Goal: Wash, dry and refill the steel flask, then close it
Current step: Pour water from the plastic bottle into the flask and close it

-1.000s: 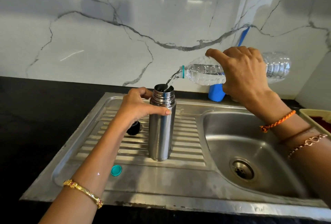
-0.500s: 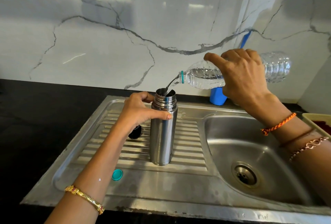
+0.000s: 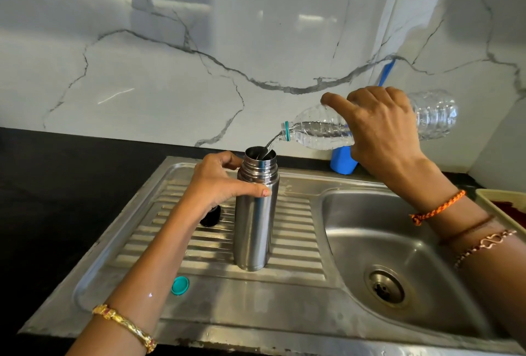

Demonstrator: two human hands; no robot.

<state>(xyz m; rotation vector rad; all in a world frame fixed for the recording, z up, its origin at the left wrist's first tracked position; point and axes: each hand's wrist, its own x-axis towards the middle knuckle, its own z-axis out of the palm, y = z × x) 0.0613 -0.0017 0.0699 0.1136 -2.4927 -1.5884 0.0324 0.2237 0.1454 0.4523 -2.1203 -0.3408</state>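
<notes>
The steel flask [image 3: 255, 224] stands upright and uncapped on the ribbed drainboard [image 3: 296, 247] of the sink. My left hand [image 3: 219, 185] grips its upper body just under the threaded neck. My right hand [image 3: 381, 131] holds a clear plastic water bottle [image 3: 318, 131] tipped almost level, its mouth just above the flask's opening. A thin stream of water runs from the bottle into the flask. A black flask cap [image 3: 211, 215] lies on the drainboard behind my left wrist, partly hidden. The bottle's teal cap [image 3: 180, 285] lies at the drainboard's front.
The sink basin [image 3: 370, 230] with its drain [image 3: 386, 287] is to the right. A blue object [image 3: 343, 160] stands against the marble wall behind the bottle. A cream basket rim [image 3: 501, 199] shows at the far right. Black countertop [image 3: 57, 185] lies to the left.
Both hands hold almost still while water keeps pouring. The water level in the bottle has dropped a little, and the view has shifted slightly.
</notes>
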